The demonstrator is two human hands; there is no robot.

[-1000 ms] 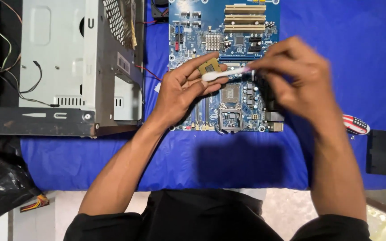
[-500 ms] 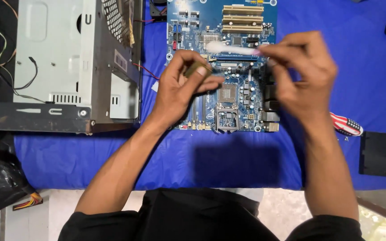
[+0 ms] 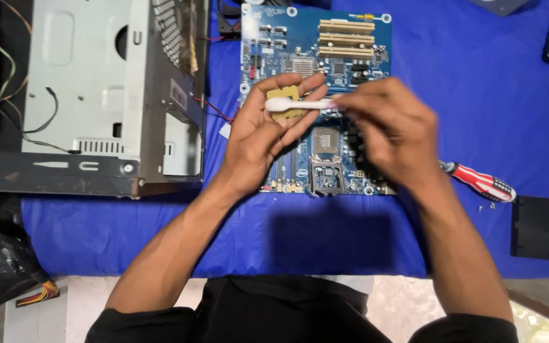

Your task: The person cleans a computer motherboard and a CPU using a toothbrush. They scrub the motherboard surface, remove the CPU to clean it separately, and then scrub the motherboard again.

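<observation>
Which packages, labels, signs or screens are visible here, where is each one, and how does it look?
No packages, signs or screens are in view.
Label: on the grey case wall, left of the left hand; small, pale, rectangular.
Sticker: on the blue board, below the left hand; small, pale.

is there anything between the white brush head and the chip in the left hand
Nothing visible does. The white brush, held by the right hand, lies right across the gold chip that the left hand holds up above the motherboard.
</observation>
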